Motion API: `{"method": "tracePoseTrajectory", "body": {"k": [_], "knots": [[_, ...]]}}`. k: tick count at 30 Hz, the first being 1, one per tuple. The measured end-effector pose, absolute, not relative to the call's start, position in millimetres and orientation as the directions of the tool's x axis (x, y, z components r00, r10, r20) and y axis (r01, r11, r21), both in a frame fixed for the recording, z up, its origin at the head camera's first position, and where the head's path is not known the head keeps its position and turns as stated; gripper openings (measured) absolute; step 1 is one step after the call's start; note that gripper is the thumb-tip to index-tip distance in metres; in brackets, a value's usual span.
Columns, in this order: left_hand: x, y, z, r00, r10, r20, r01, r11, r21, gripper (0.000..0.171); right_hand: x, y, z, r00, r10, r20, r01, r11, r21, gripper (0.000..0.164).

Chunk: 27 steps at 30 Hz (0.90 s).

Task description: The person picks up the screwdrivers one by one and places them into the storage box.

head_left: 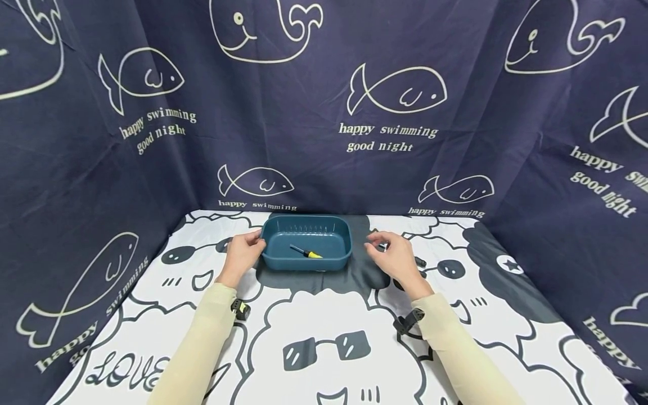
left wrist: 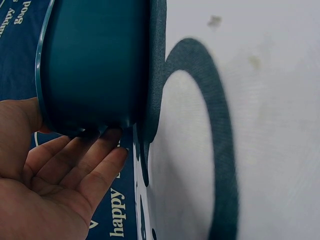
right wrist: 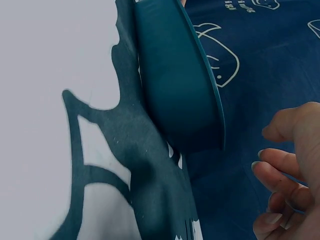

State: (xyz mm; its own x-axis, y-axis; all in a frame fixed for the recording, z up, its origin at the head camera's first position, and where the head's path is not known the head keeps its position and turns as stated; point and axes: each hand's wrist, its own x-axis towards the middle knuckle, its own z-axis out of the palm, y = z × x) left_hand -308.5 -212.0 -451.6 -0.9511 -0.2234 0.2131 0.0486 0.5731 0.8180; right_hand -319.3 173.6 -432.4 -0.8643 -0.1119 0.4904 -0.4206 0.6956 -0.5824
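Note:
A dark teal rectangular basin (head_left: pixel 306 264) with rounded corners stands towards the back of the table. Inside it lies a small screwdriver (head_left: pixel 306 251) with a thin shaft and a yellow and black handle. My left hand (head_left: pixel 242 256) grips the basin's left end. In the left wrist view its thumb is at the rim and its fingers lie against the outer wall. To the right of the basin, apart from it, my right hand (head_left: pixel 392 254) hovers with loosely curled fingers (right wrist: pixel 280 185) and holds nothing. A small dark object (head_left: pixel 420 261) lies beyond it, partly hidden by the hand.
The table is covered by a white cloth (head_left: pixel 334 315) printed with cartoon sheep and dark patches. Dark blue curtains (head_left: pixel 314 140) with fish drawings and lettering hang along the back and both sides. Each wrist wears a black strap (head_left: pixel 409 322).

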Motion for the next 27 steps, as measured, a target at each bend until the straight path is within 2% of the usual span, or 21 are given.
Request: {"method": "tracePoseTrajectory", "body": {"k": [8, 18, 27], "knots": [[-308.5, -211.9, -451.6, -0.952, -0.223, 0.210, 0.047, 0.571, 0.820, 0.045, -316.4, 184.3, -435.0, -0.881, -0.085, 0.466, -0.388, 0.694, -0.607, 0.021], [-308.3, -211.3, -451.5, -0.950, -0.228, 0.213, 0.049, 0.566, 0.823, 0.044, -314.3, 195.2, -437.7, -0.889, -0.086, 0.450, -0.372, 0.708, -0.600, 0.027], [-309.4, -212.1, -451.1, -0.953, -0.226, 0.199, 0.043, 0.550, 0.834, 0.045, -315.3, 205.2, -441.5, -0.872, -0.086, 0.482, -0.389, 0.721, -0.574, 0.026]]}}
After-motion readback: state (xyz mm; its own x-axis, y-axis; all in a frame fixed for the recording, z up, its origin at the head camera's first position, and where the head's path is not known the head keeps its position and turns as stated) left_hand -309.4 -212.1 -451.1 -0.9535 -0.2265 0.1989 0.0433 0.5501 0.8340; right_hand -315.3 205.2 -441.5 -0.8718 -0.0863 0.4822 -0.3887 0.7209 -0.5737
